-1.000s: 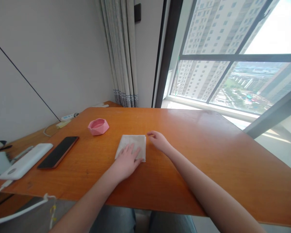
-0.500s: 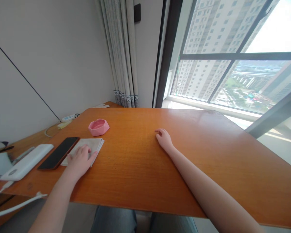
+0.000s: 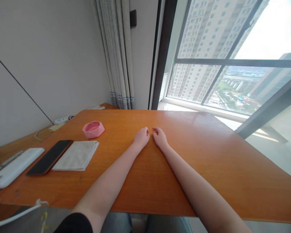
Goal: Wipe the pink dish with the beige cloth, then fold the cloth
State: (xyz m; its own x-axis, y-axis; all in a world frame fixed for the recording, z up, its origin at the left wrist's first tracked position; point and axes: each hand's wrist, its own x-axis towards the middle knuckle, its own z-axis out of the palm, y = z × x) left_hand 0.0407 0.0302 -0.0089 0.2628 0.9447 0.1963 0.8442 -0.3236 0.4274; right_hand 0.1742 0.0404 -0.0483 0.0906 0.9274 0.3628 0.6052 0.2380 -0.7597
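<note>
My left hand (image 3: 142, 138) rests on the wooden table in the middle, its fingers curled in and closed; nothing shows in them. Just to its right, with a small gap between, my right hand (image 3: 160, 137) lies on the tabletop. Its fingers are loosely bent and a little apart, and it holds nothing. Left of my left forearm lies a folded pale cloth (image 3: 75, 156), flat on the table. A black smartphone (image 3: 50, 157) with a brown edge lies along the cloth's left side. Behind the cloth stands a pink faceted ashtray (image 3: 93, 130).
The brown wooden table (image 3: 199, 181) has its near edge above my legs. At far left lie a white flat device (image 3: 16, 167) and a white cable (image 3: 16, 212). A power strip (image 3: 63, 119) sits by the wall. A curtain (image 3: 120, 64) and a large window (image 3: 215, 81) are beyond.
My left hand has let go of the folded cloth and moved right, beside my right hand, its fingers now curled. My right hand stays in about the same place. The view has shifted slightly.
</note>
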